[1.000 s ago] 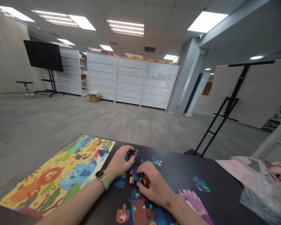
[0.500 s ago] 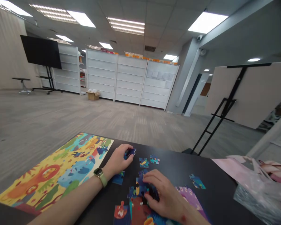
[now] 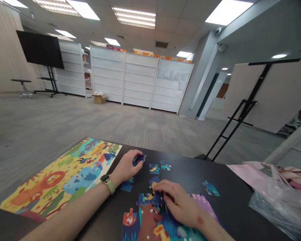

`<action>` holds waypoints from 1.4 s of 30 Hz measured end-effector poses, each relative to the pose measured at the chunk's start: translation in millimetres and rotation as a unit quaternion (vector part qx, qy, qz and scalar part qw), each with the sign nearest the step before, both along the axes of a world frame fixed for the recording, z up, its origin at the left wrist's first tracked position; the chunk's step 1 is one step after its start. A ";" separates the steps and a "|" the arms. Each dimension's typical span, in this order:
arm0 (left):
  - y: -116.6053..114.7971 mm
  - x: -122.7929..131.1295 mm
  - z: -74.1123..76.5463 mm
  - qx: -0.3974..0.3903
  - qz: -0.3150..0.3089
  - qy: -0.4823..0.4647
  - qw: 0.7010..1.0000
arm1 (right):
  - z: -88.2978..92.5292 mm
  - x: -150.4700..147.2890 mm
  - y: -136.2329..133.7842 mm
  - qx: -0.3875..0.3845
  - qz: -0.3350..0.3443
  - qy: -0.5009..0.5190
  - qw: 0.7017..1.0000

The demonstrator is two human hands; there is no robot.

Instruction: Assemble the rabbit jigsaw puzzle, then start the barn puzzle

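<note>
Dark desk [image 3: 190, 172], near side: right hand [image 3: 182, 209] curled low over the assembled jigsaw section [image 3: 150, 221], any grip hidden; left hand [image 3: 127, 167] narrowly pinches a dark blue jigsaw piece [image 3: 139, 160]. Pieces look like light, stiff, thin card, best taken by their edges. Farther on: loose pieces [image 3: 160, 166], picture board [image 3: 60, 177] left, white shelving [image 3: 140, 82] beyond.

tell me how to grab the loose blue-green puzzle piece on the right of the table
Pinch the blue-green jigsaw piece by two opposite edges, with the fingers coming straight down from above: it lies flat and apart from the other pieces on the black table, so nothing seems to block those edges.
</note>
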State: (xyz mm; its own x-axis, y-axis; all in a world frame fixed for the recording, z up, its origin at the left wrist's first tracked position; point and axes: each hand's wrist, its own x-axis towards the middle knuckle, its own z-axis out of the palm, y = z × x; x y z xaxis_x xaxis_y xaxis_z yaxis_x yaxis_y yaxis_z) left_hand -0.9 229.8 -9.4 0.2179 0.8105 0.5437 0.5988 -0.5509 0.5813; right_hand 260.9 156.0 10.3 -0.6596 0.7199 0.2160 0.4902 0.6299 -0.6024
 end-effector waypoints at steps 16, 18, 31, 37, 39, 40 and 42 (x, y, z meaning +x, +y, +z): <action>1.5 -0.7 -4.4 -0.005 -0.010 0.004 1.000 | 17.3 -3.0 -8.9 -0.011 -0.034 -0.134 0.990; 2.2 -0.9 -5.4 -0.006 -0.011 0.004 1.000 | 15.4 -1.1 -7.2 -0.014 -0.039 -0.133 0.990; 4.3 -1.2 -8.0 -0.016 -0.023 0.007 1.000 | 3.5 -0.7 -3.0 -0.009 -0.035 -0.096 0.995; 1.8 -0.4 -5.8 -0.022 -0.042 0.013 0.999 | 7.3 -0.6 -2.4 -0.004 -0.036 -0.091 0.995; 0.2 0.3 -4.4 -0.022 -0.052 0.017 0.998 | 8.9 -0.3 -1.7 -0.004 -0.034 -0.096 0.995; -0.4 0.6 -3.9 -0.022 -0.056 0.019 0.998 | 9.2 0.0 -1.4 -0.004 -0.035 -0.099 0.994; -0.9 1.1 -3.4 -0.023 -0.060 0.021 0.998 | 8.9 0.8 -0.7 -0.004 -0.041 -0.105 0.994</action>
